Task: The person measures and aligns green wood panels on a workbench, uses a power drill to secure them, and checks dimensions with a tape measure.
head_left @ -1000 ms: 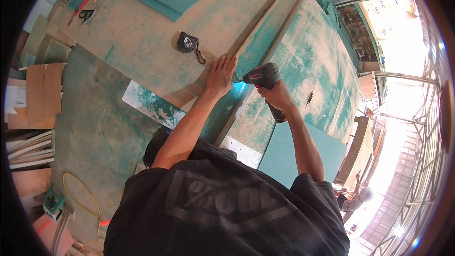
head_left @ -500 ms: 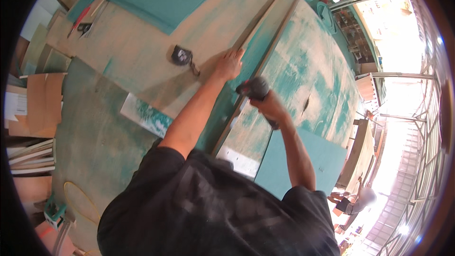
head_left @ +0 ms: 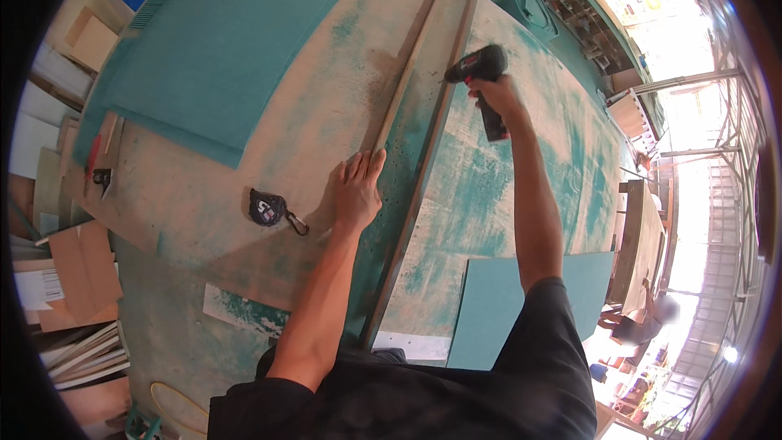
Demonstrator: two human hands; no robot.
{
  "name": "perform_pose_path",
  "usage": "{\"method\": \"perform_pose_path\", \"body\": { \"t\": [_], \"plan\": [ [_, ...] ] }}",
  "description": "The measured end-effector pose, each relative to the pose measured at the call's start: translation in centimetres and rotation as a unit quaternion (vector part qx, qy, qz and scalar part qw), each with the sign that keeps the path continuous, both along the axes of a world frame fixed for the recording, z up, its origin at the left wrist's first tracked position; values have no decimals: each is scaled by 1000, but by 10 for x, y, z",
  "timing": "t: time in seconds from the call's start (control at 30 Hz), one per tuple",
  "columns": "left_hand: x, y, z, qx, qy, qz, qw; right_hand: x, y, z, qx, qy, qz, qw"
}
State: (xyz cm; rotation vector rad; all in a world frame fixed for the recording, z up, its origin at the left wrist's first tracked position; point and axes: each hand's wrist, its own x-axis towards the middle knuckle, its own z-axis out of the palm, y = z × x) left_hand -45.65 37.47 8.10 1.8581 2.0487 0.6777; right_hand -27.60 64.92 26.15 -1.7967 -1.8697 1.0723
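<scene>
My right hand (head_left: 498,98) is wrapped round the grip of a black cordless drill (head_left: 482,65). The drill's nose points left at the right raised edge of a long narrow trough-like wooden piece (head_left: 397,165), which is stained green inside. I cannot make out whether the tip touches the wood. My left hand (head_left: 358,189) lies with fingers stretched against the thin left edge of this piece, lower down than the drill. To the left of that hand, a black tape measure (head_left: 267,207) with a carabiner clip rests on the worktable (head_left: 314,98).
A teal panel (head_left: 224,57) lies at the far left, another teal panel (head_left: 529,301) near my right arm. A red-handled tool (head_left: 94,151) sits at the left edge. Cardboard and boards (head_left: 85,273) are stacked at the left. Another person (head_left: 639,324) is at the right.
My right hand and the drill have moved farther along the long piece, away from my body. The view has shifted, while my left hand stays near the tape measure.
</scene>
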Motion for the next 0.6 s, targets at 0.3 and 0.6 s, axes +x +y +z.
{"method": "perform_pose_path", "body": {
  "t": [0.3, 0.6],
  "plan": [
    [-9, 2, 1, 18, 4, 15, 1000, -38, 58, 3, -40, -13, -20, 999],
    [-8, 2, 4, 24, -12, 18, 999, -38, 58, 1, -46, -31, 0, 998]
  ]
}}
